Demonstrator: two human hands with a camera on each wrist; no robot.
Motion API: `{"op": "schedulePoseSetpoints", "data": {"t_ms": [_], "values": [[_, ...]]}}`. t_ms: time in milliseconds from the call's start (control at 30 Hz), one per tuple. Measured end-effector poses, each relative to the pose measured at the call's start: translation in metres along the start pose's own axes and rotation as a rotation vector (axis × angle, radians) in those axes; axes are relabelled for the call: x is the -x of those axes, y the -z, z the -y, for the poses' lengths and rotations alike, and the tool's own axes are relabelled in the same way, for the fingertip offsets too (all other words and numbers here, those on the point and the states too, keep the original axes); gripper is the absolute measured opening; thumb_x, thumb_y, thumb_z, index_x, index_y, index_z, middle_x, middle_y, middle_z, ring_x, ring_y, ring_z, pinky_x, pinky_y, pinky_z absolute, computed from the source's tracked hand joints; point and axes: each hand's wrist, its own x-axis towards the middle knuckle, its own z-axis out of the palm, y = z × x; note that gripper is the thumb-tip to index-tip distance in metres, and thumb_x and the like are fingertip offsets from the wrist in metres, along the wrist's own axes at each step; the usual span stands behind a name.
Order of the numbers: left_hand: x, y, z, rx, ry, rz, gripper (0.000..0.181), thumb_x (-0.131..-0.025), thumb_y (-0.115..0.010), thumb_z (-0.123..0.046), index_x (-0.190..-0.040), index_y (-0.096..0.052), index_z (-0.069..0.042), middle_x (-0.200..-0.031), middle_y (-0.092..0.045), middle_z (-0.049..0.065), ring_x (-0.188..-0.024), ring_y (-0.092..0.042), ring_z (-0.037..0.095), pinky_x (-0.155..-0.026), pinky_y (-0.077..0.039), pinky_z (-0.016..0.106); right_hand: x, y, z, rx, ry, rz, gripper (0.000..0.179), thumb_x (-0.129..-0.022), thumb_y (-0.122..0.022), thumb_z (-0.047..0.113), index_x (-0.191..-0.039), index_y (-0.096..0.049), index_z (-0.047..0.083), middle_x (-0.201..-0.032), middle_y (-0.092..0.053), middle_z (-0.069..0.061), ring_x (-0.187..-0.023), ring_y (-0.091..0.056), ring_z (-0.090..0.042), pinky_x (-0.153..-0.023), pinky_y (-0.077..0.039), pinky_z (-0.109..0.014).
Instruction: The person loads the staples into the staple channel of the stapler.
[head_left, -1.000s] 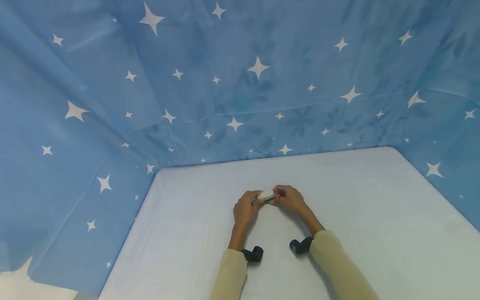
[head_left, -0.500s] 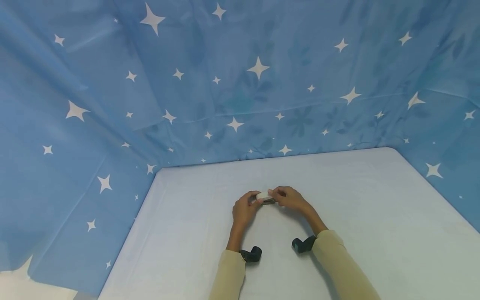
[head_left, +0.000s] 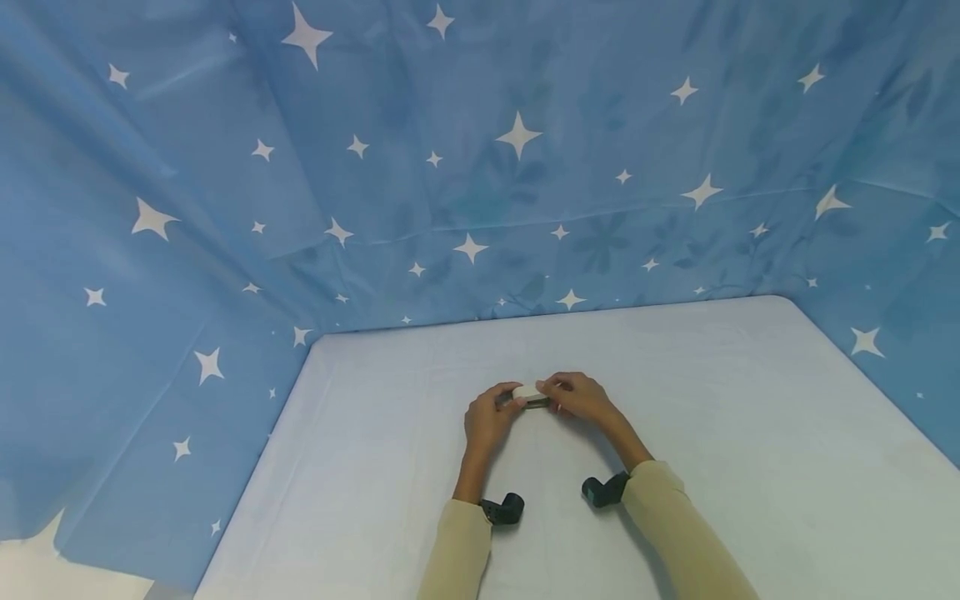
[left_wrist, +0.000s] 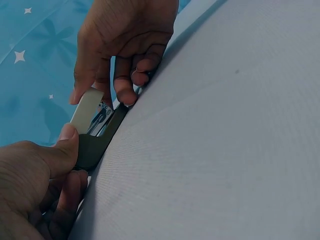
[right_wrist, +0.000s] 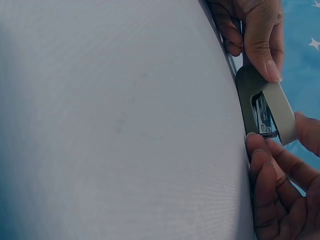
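Note:
A small stapler (head_left: 528,392) with a cream top arm and a dark green base is held between both hands, close over the white table. My left hand (head_left: 486,423) pinches its rounded hinge end, the thumb lying along the side in the left wrist view. At the opposite end is my right hand (head_left: 583,398). Its thumb (right_wrist: 307,131) presses on the tip of the cream arm while the fingers (right_wrist: 261,150) curl at the base's front end. The stapler's metal inner rail (right_wrist: 264,115) shows in the gap between arm and base.
The white-covered table (head_left: 390,467) spreads around both hands. A blue curtain with white stars (head_left: 480,167) hangs behind it and along its sides. Black wrist cameras (head_left: 504,508) sit at both wrists, below the sleeves' cuffs.
My right hand's thumb has shifted left onto the top of the stapler's front end. The left hand keeps its hold, almost in place.

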Motion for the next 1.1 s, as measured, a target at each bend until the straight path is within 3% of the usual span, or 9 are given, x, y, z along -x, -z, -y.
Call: {"op": "schedulePoseSetpoints", "data": {"t_ms": [467,667,900,1100], "values": [[-0.0002,0.0036,-0.0049,0.002,-0.01,-0.02,0.031,-0.084,-0.073,-0.038,-0.11,-0.073,-0.021,-0.093,-0.076,0.004,-0.057,-0.051,0.006,-0.06,-0.044,0.027,-0.0021,0.0018,0.0021,-0.04,0.048,0.011,0.036,-0.098,-0.058,0.035,-0.104,-0.071,0.001,-0.07,-0.069,-0.004,-0.06,-0.06,-0.012,-0.059,-0.048,-0.026],[-0.0015,0.0071,-0.0087,-0.007,-0.003,-0.049,0.028,-0.083,-0.075,-0.036,-0.107,-0.075,-0.021,-0.112,-0.074,0.002,-0.072,-0.063,0.013,-0.073,-0.052,0.035,-0.0046,0.0033,0.0049,-0.074,0.056,0.02,0.035,-0.098,-0.059,0.03,-0.108,-0.069,-0.002,-0.071,-0.07,-0.008,-0.061,-0.062,-0.012,-0.06,-0.049,-0.025],[0.0027,0.0039,-0.0051,-0.007,0.035,-0.041,0.03,-0.084,-0.073,-0.039,-0.109,-0.074,-0.024,-0.116,-0.073,0.001,-0.1,-0.07,0.021,-0.086,-0.053,0.041,-0.0025,-0.0006,-0.0001,-0.056,0.002,0.017,0.043,-0.097,-0.058,0.041,-0.107,-0.069,0.001,-0.073,-0.07,-0.004,-0.062,-0.061,-0.01,-0.062,-0.047,-0.024],[0.0025,0.0022,-0.0009,0.029,0.023,-0.013,0.034,-0.085,-0.073,-0.038,-0.115,-0.072,-0.023,-0.114,-0.073,0.001,-0.067,-0.061,0.011,-0.066,-0.048,0.027,-0.001,-0.0024,-0.0049,-0.021,0.005,-0.008,0.046,-0.097,-0.055,0.048,-0.108,-0.07,0.005,-0.074,-0.071,-0.002,-0.063,-0.062,-0.011,-0.063,-0.048,-0.025]]}}
